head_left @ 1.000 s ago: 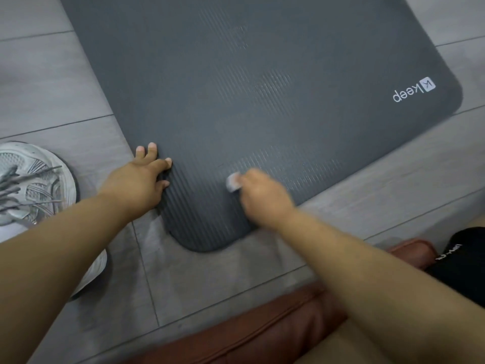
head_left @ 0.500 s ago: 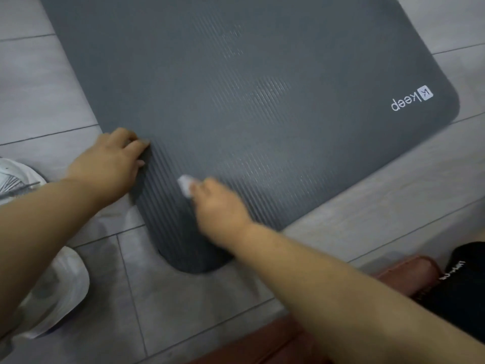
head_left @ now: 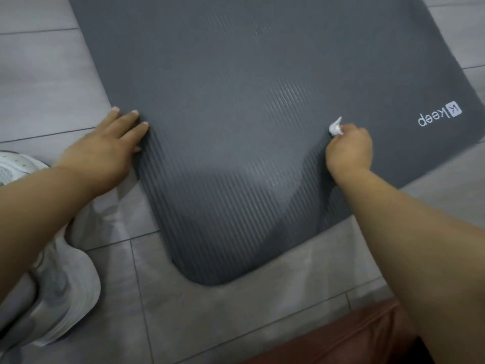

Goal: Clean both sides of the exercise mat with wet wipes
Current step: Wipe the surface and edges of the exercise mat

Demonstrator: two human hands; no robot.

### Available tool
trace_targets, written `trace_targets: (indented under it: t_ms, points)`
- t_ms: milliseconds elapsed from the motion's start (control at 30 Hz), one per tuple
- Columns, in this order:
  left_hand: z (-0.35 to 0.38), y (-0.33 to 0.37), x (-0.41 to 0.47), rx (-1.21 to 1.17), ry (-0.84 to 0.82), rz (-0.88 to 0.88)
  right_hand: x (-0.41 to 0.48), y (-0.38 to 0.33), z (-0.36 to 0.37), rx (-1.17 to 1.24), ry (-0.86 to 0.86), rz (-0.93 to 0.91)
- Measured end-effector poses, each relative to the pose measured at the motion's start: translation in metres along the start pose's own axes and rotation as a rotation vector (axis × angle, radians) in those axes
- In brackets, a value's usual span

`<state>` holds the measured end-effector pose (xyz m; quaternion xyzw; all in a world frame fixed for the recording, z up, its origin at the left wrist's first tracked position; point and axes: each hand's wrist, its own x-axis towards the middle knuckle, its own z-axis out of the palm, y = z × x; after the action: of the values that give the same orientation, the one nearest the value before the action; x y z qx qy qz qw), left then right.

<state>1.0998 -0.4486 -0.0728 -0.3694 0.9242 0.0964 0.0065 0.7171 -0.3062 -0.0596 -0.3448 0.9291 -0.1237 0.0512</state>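
Observation:
A dark grey ribbed exercise mat (head_left: 236,101) lies flat on the floor, its rounded corner toward me and a white "keep" logo (head_left: 439,116) near its right edge. My left hand (head_left: 105,151) rests flat on the mat's left edge, fingers straight. My right hand (head_left: 349,148) grips a small crumpled white wet wipe (head_left: 336,127) and presses it onto the mat left of the logo. Faint damp streaks show on the ribs between my hands.
Grey floor tiles (head_left: 39,74) surround the mat. A white sneaker (head_left: 15,169) sits at the left, partly behind my left forearm, with more white shoe (head_left: 65,298) below. A brown leather edge (head_left: 341,342) lies at the bottom right.
My right hand has swept the wipe from the mat's left part across to the right, near the logo. My left hand stays on the mat's left edge, fingers now stretched out.

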Motion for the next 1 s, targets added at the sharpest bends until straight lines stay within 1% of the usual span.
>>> trace_targets:
  t_ms: [33, 67, 133, 200, 267, 300, 367, 433, 467, 500, 533, 600, 667, 700, 767, 800, 833, 867, 900, 967, 1000]
  points:
    - [0.001, -0.004, 0.002, 0.006, -0.011, -0.026, -0.002, -0.008, 0.005, 0.012, 0.016, 0.048]
    - [0.002, -0.007, 0.004, 0.007, -0.027, -0.041, -0.007, -0.021, 0.009, 0.028, 0.018, 0.052]
    - [0.007, -0.01, 0.004, -0.001, -0.047, -0.028, -0.032, -0.051, 0.03, 0.065, 0.009, -0.07]
    - [0.008, -0.011, 0.004, -0.004, -0.051, -0.009, -0.073, -0.082, 0.048, 0.13, 0.001, -0.33]
    - [0.008, -0.013, 0.005, -0.03, -0.052, -0.011, -0.123, -0.106, 0.059, 0.207, -0.046, -0.682]
    - [0.006, -0.013, 0.005, -0.052, -0.049, -0.024, -0.148, -0.114, 0.061, 0.25, -0.117, -0.859]
    - [0.002, -0.015, 0.006, -0.083, -0.065, -0.053, -0.185, -0.121, 0.061, 0.293, -0.299, -1.139]
    - [-0.005, -0.016, 0.006, -0.086, -0.085, -0.08, -0.194, -0.123, 0.056, 0.266, -0.425, -1.293]
    - [-0.008, -0.016, 0.006, -0.069, -0.076, -0.084, -0.187, -0.122, 0.055, 0.235, -0.444, -1.336]
    - [-0.011, -0.016, 0.007, -0.041, -0.056, -0.076, -0.172, -0.121, 0.053, 0.222, -0.427, -1.336]
    - [-0.014, -0.017, 0.009, -0.01, -0.033, -0.048, -0.152, -0.117, 0.052, 0.218, -0.387, -1.293]
    - [-0.016, -0.021, 0.014, 0.039, -0.014, 0.027, -0.101, -0.103, 0.05, 0.202, -0.237, -1.105]
    - [-0.014, -0.031, 0.018, 0.094, -0.018, 0.05, -0.046, -0.086, 0.045, 0.143, -0.063, -0.853]
    - [-0.011, -0.036, 0.019, 0.107, -0.021, 0.043, -0.019, -0.079, 0.04, 0.109, -0.01, -0.702]
    - [-0.006, -0.044, 0.02, 0.096, -0.011, 0.039, 0.022, -0.069, 0.028, 0.026, 0.001, -0.379]
    - [-0.005, -0.046, 0.02, 0.069, -0.014, 0.028, 0.035, -0.069, 0.024, 0.011, 0.003, -0.239]
    - [-0.005, -0.048, 0.019, 0.034, -0.016, 0.017, 0.043, -0.072, 0.023, 0.01, 0.012, -0.14]
    - [-0.005, -0.05, 0.019, 0.008, -0.006, 0.02, 0.043, -0.079, 0.027, 0.013, 0.024, -0.084]
    - [-0.006, -0.054, 0.019, -0.002, 0.012, 0.038, 0.038, -0.09, 0.031, 0.026, 0.027, -0.077]
    - [-0.003, -0.062, 0.021, 0.002, 0.048, 0.081, 0.013, -0.114, 0.049, 0.043, 0.024, -0.2]
    - [-0.002, -0.067, 0.021, 0.001, 0.057, 0.098, -0.006, -0.125, 0.059, 0.045, 0.023, -0.321]
